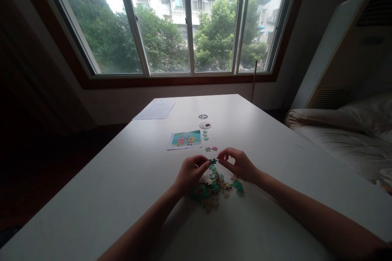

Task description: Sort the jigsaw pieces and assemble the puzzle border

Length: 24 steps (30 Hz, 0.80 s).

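Note:
A dark green puzzle piece (212, 162) is raised just above the loose pile, its left end pinched between the thumb and fingers of my left hand (193, 172). From the other side, my right hand (239, 164) is closed in a pinch, thumb and forefinger at the piece's right edge. Below both hands lies a heap of puzzle pieces (214, 183), green and tan, partly hidden by my left hand. Beyond my fingers are small pink-toned pieces (211, 149) and a short column of pale green pieces (206, 135).
A colourful cartoon picture sheet (185, 139) lies left of the column. Two round flat items (205, 125) sit farther back on the white table (122, 179). White paper (154, 110) rests at the far left corner. A padded seat (337, 130) stands to the right, below a window.

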Each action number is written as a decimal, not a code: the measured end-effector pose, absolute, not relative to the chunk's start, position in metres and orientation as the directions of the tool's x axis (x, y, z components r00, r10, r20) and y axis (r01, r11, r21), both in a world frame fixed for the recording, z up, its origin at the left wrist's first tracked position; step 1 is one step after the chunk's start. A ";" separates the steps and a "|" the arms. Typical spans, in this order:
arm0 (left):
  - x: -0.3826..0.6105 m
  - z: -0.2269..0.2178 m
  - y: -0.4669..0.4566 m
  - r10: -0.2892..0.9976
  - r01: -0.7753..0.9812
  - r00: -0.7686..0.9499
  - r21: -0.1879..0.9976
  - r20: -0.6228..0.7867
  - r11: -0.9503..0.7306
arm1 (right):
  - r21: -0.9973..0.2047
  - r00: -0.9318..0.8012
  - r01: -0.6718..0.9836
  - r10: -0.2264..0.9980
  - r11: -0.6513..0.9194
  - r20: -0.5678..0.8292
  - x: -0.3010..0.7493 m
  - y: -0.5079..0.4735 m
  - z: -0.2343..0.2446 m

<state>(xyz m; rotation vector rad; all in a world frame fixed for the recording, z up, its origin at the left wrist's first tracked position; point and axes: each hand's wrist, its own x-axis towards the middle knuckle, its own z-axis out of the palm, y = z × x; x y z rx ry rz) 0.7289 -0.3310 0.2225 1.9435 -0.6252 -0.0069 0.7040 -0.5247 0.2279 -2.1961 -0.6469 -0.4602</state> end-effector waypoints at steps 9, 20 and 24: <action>0.729 0.224 -0.331 -0.475 -0.394 0.846 0.884 0.243 -0.251 | -0.364 0.671 0.692 0.370 -0.623 0.643 0.705 -0.526 0.224; 0.740 0.216 -0.316 -0.690 -0.760 0.646 0.353 0.325 -0.545 | -0.352 0.641 0.625 0.201 -0.697 0.741 0.717 -0.549 0.235; 0.739 0.216 -0.313 -0.710 -0.767 0.641 0.209 0.293 -0.607 | -0.372 0.653 0.607 0.174 -0.702 0.737 0.720 -0.552 0.233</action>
